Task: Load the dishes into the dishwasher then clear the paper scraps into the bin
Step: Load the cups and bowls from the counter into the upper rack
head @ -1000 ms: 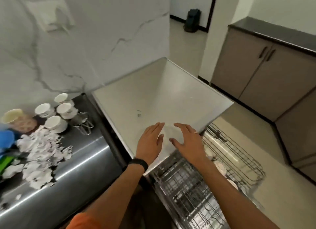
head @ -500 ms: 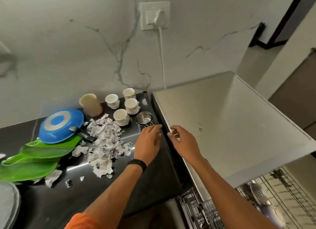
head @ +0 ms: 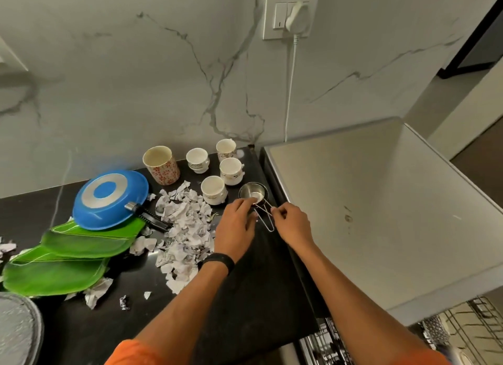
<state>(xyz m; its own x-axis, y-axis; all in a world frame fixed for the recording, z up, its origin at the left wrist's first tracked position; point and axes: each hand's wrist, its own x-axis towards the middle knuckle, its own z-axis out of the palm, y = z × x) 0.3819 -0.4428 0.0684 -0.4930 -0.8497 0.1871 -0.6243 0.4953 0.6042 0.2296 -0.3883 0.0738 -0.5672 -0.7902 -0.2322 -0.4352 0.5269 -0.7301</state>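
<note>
Dish-loading step: right hand [head: 291,223] pinches the steel cup [head: 251,192] by its wire handle, left hand [head: 236,227] touches the rim with loose fingers. Next it needs lifting over to the dishwasher rack [head: 462,328], lower right.

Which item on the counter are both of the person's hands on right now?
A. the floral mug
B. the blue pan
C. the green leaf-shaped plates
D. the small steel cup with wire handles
D: the left hand touches the rim of the small steel cup, while the right hand pinches its wire handle.

Dark counter [head: 258,296] bears cups [head: 213,190], paper scraps [head: 187,228], green plates [head: 54,275].
</note>
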